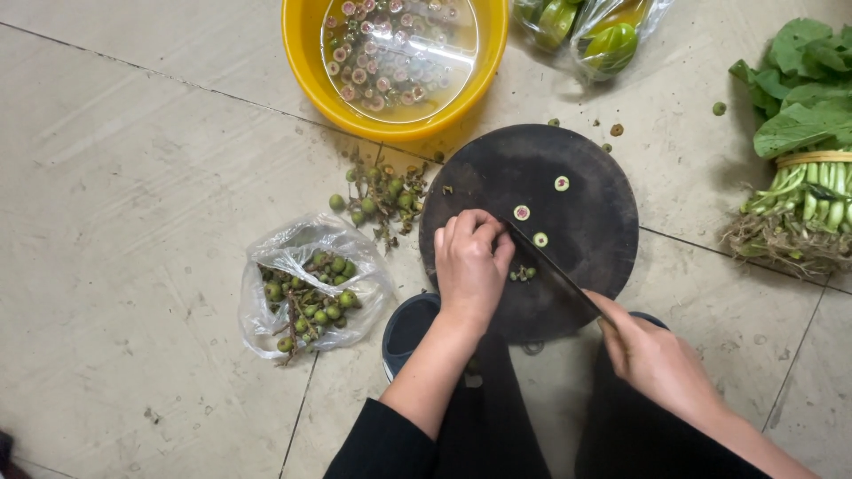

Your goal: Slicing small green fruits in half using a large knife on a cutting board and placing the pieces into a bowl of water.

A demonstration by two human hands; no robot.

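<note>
A round dark cutting board [577, 177] lies on the tiled floor. My left hand [470, 262] rests on its near left part, fingers curled over a small green fruit that I mostly cannot see. My right hand [657, 359] grips the handle of a dark knife [546, 262] whose blade slants up to the left hand's fingertips. Three cut fruit halves [522, 213] with pink centres lie on the board beyond the blade. A few small green bits [524, 273] lie beside the blade.
A yellow basin [306, 62] of water with several cut halves stands at the top. A loose pile of fruits and stems [382, 195] lies left of the board, a clear bag of fruits [306, 288] further left. Leafy greens [799, 133] lie right; a bag of green vegetables [586, 31] sits behind.
</note>
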